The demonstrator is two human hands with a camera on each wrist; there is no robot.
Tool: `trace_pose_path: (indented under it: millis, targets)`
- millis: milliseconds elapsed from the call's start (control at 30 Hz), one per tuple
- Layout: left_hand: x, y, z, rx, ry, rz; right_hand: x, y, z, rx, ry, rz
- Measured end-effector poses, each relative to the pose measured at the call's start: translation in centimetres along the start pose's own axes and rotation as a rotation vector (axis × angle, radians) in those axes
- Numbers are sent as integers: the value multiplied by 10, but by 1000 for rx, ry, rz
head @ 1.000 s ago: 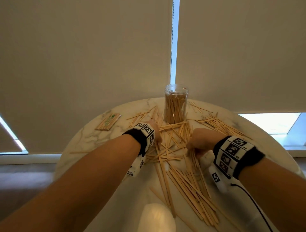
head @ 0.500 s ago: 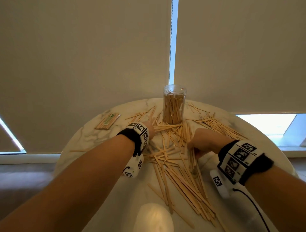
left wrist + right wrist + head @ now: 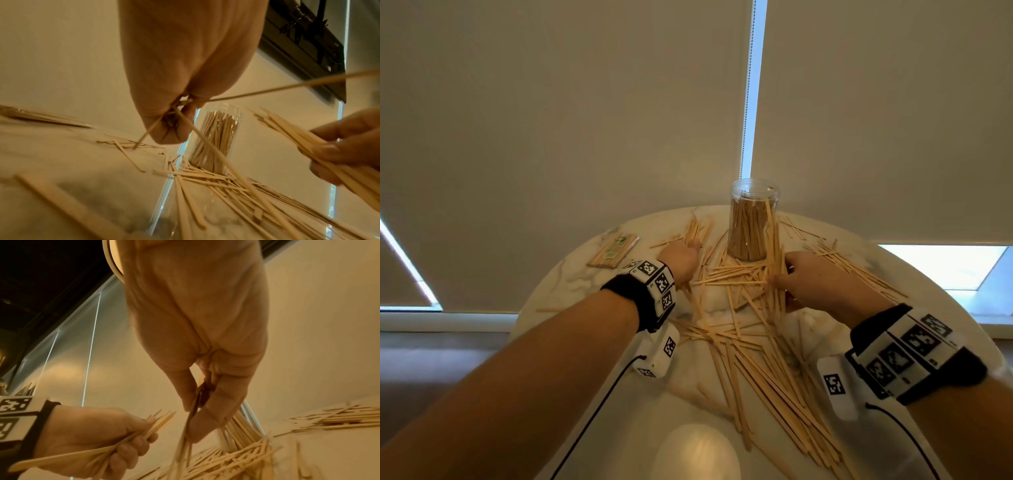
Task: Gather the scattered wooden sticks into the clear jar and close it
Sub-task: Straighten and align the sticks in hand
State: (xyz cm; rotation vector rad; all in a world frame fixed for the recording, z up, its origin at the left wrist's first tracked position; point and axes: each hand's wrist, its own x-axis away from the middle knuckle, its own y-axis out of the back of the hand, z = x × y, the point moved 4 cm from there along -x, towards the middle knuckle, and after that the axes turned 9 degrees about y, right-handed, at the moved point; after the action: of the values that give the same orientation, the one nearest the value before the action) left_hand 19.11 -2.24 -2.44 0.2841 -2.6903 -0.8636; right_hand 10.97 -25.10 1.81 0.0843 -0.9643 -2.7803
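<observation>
A clear jar (image 3: 753, 222) stands open at the far middle of the round marble table (image 3: 571, 277), partly filled with upright wooden sticks. Many loose sticks (image 3: 750, 346) lie scattered from its foot toward me. My left hand (image 3: 685, 255) is left of the jar, fingers curled round a small bunch of sticks (image 3: 131, 441). Just right of the jar my right hand (image 3: 787, 277) pinches a larger bundle (image 3: 774, 253), held nearly upright against the jar's side. The jar (image 3: 218, 138) shows in the left wrist view beyond my left hand (image 3: 180, 113). No lid is visible.
A flat wrapped packet of sticks (image 3: 613, 251) lies at the far left of the table. More loose sticks (image 3: 856, 270) spread to the right of my right hand. A pale rounded glare or object (image 3: 697, 452) sits at the near edge. Blinds hang close behind.
Both hands have moved away from me toward the jar. The right hand has raised its bundle from the pile to stand beside the jar; the left hand now holds sticks farther back.
</observation>
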Motion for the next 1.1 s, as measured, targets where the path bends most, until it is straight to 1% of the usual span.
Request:
trace_pose_path:
  millis: [33, 167, 233, 267, 333, 367, 433, 467, 533, 600, 733, 800, 900, 967, 1000, 1100]
  targets:
    - [4, 1, -2, 76, -28, -43, -2, -2, 4, -17, 29, -15]
    - [15, 2, -21, 335, -186, -56, -12, -11, 23, -4, 165, -56]
    - [26, -1, -32, 479, -225, -3, -20, -15, 32, 16, 234, -64]
    - [34, -3, -40, 535, -246, 57, -24, -17, 37, 34, 270, -58]
    - [41, -10, -53, 575, -312, 162, -33, -23, 44, 69, 335, -17]
    - [43, -13, -58, 583, -336, 183, -38, -27, 47, 95, 361, 2]
    - [40, -17, -61, 602, -326, 156, -47, -29, 52, 168, 396, 2]
    - [35, -17, -61, 604, -302, 109, -51, -29, 53, 199, 404, -12]
    - [25, -14, -59, 640, -268, 48, -56, -28, 53, 222, 408, -40]
    - [18, -10, -60, 726, -259, 29, -59, -27, 50, 228, 379, -26]
    - [10, -7, -60, 913, -231, 33, -58, -36, 41, 311, 335, 147]
    - [8, -8, -63, 1055, -219, 86, -60, -40, 38, 278, 334, 186]
    - [11, -14, -70, 1228, -229, 229, -65, -37, 34, 286, 323, 150]
    - [15, -14, -75, 1239, -267, 279, -64, -35, 36, 301, 304, 140]
    - [15, -13, -78, 1226, -289, 279, -63, -35, 36, 298, 290, 151]
    - [13, -8, -85, 1194, -350, 223, -59, -35, 33, 291, 229, 259]
